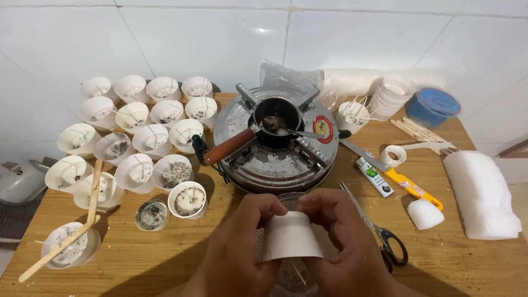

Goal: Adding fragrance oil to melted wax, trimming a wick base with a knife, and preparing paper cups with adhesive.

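Two hands (242, 247) (344, 242) around one white paper cup (290, 237), one scissors (379, 231) beside.

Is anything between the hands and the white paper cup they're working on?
Nothing visible. The left hand and right hand both grip the white paper cup directly, thumbs on its upper edge. A clear cup sits behind it, scissors to the right, neither between.

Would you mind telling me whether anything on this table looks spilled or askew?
Two wooden sticks lie askew across the filled cups at the left, and dark specks are scattered on the table. The hands hold a white paper cup upside down.
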